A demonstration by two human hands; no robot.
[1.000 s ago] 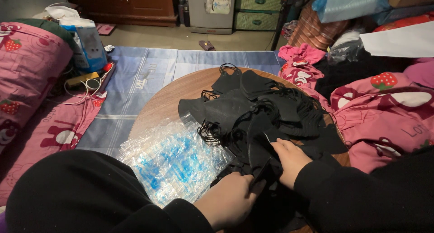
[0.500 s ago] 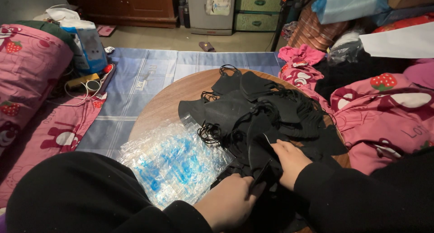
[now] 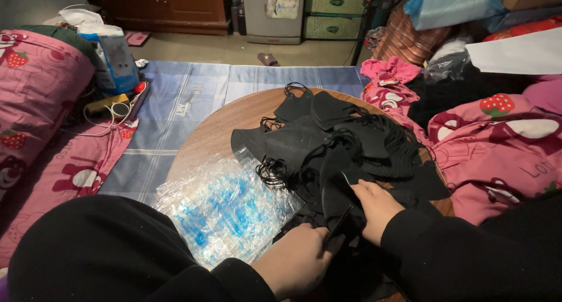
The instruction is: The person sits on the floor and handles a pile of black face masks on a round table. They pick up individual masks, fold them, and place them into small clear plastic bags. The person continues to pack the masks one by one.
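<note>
So both hands are on one black mask (image 3: 342, 223) at the near edge of the round wooden counter (image 3: 205, 141). Left hand (image 3: 295, 258) has its fingers curled around the mask's lower end, and right hand (image 3: 377, 208) is pinching the upper part, fingers pressed together on the fabric. The mask looks folded or half-folded between them, but it's black on black, so hard to say exactly.

Right behind it sits a big loose pile of black masks (image 3: 339, 141) with ear loops sticking out everywhere, covering most of the far and right side of the counter. Just left of the hands is a stack of clear plastic sleeves (image 3: 225, 205) with bluish print. The ones I can see look flat and empty.

My read on progress: early days. The pile is large, I can't spot any finished bagged masks anywhere in view, and this one mask isn't in a sleeve yet.

Further out there's a blue mat (image 3: 175, 103) on the floor, pink strawberry-print bedding (image 3: 497, 132) on the right and a pink pillow (image 3: 35, 85) on the left.
</note>
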